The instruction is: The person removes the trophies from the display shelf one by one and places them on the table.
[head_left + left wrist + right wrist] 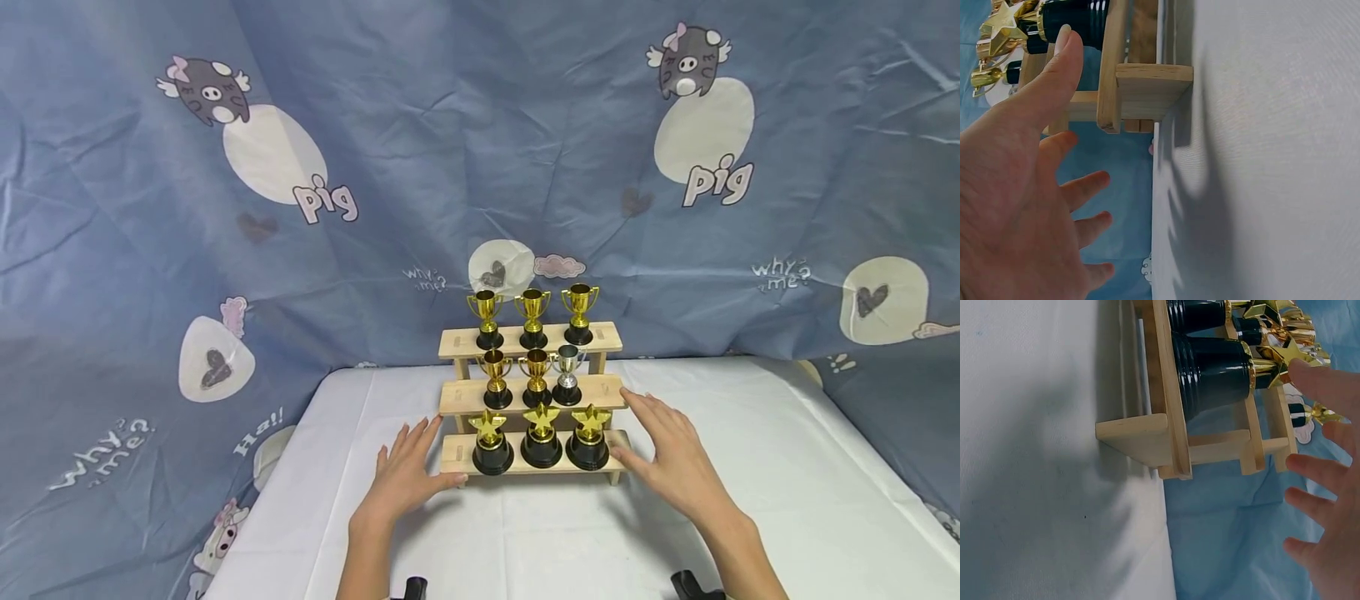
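Note:
A three-step wooden stand (459, 397) holds small trophies in rows. On the top step are three gold cups (579, 307). The middle step bears two gold cups (495, 375) and a silver cup (567, 372) at its right end. Three star trophies (542, 437) on thick black bases line the bottom step. My left hand (405, 471) is spread beside the stand's left end, thumb near the lowest step. At the right end, my right hand (671, 450) is likewise spread, fingertips close to the middle step. Both wrist views show straight, parted fingers with nothing gripped.
The stand rests on a white-covered table (525, 533). Behind it hangs a blue cloth (420, 167) printed with pigs and hearts. Dark wrist mounts (415, 587) show at the bottom edge of the head view.

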Motion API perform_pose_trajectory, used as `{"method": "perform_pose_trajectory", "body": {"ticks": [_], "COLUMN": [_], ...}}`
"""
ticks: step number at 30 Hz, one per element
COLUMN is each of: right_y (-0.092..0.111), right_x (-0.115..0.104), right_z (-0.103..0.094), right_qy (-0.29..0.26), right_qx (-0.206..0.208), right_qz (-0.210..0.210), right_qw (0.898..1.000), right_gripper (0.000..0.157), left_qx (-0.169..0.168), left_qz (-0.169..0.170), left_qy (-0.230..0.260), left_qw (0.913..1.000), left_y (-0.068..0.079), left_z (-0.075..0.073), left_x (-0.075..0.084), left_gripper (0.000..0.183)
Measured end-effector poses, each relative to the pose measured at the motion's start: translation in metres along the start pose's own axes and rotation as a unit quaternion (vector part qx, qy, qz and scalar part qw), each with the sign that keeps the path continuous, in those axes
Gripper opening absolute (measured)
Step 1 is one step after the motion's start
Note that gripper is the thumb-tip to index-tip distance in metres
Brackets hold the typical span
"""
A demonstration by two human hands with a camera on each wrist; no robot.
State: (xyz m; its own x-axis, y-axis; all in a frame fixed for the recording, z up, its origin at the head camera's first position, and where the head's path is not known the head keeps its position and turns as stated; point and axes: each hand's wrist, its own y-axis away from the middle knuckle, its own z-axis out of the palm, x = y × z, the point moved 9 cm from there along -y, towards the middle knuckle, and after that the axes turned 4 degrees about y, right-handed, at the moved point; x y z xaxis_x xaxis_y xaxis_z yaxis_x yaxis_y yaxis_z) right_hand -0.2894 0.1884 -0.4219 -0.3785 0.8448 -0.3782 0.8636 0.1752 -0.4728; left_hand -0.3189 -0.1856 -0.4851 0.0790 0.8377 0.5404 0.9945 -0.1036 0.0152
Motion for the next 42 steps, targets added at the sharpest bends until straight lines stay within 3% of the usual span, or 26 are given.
{"method": "perform_pose_trajectory", "body": {"ticks": [7,15,19,36,42], "right_y": [0.0,-0.004,-0.006,-0.01,-0.01], "right_x": [-0.008,-0.015,-0.016,-0.026,-0.029], "right_z": [0.004,0.008,0.01,0.014,0.011], "right_qy": [-0.031,-0.048,-0.058,-0.091,-0.073], "right_qx": [-0.001,-0.02,-0.024,-0.023,-0.001], "right_qz": [-0.026,-0.024,-0.018,-0.044,-0.057], "right_qw": [0.999,0.998,0.998,0.995,0.996], "right_gripper": [0.085,0.088,0.088,0.073,0.065], "left_qx": [-0.009,-0.019,-0.034,-0.022,-0.021], "left_qz": [-0.004,0.015,0.006,-0.002,-0.012], "left_qy": [0.017,0.042,0.05,0.053,0.045], "left_qw": [0.9998,0.9988,0.9982,0.9984,0.9987], "left_y": [-0.001,-0.001,0.001,0.002,0.0], "left_z": [0.006,0.009,0.014,0.016,0.019], "left_x": [-0.002,0.004,0.002,-0.004,-0.006], "left_gripper": [0.102,0.098,0.097,0.09,0.089]}}
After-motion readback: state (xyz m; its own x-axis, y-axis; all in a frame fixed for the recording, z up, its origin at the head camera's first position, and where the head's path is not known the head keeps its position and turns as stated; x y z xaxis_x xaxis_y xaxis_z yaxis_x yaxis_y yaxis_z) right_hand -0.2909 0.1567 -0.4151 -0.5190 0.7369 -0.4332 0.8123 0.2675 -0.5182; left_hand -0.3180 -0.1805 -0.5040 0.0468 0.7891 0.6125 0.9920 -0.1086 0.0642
